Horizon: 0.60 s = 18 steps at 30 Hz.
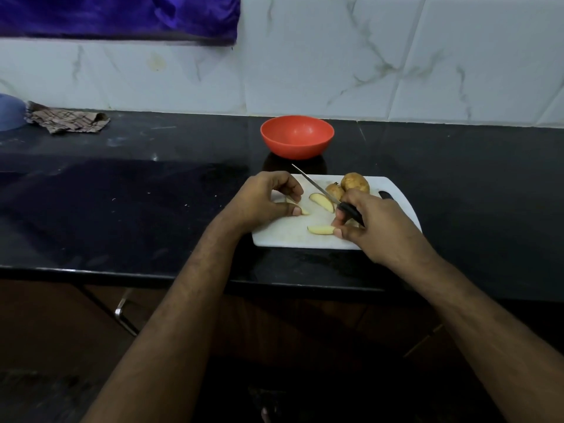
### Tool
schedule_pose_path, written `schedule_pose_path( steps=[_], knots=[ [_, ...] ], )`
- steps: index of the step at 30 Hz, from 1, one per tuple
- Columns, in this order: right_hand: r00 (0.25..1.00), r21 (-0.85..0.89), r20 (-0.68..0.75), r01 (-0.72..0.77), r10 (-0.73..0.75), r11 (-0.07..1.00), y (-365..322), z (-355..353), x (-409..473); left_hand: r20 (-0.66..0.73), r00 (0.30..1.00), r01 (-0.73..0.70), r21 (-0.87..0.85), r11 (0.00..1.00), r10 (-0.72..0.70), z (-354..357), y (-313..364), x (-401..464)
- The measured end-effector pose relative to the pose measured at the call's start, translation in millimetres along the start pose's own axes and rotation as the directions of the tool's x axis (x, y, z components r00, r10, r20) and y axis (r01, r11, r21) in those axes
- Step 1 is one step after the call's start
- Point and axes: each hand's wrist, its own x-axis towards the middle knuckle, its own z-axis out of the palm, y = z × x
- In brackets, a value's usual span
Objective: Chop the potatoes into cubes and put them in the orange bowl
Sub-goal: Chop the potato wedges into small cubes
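Observation:
A white cutting board (283,236) lies on the black counter. On it, my left hand (262,198) pinches a potato wedge (300,209) between thumb and fingers. My right hand (375,222) grips a black-handled knife (317,187), whose blade points up and left over the board, while its thumb touches another wedge (320,229) near the board's front. A third wedge (322,202) lies in the middle. A whole potato (355,182) and a smaller piece (334,190) sit at the board's far side. The orange bowl (297,137) stands behind the board, and no potato shows in it.
A crumpled checked cloth (65,120) and a blue object (10,112) lie at the far left of the counter (122,193). A tiled wall (366,56) rises behind. A metal drawer handle (123,314) sits below the counter edge.

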Motion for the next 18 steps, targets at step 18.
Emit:
schedule_pose_path(
  steps=[18],
  knots=[
    [0.991, 0.162, 0.048, -0.134, 0.128, 0.978, -6, -1, -73, -0.148, 0.986, -0.025, 0.3, 0.954, 0.072, 54, 44, -48]
  ],
)
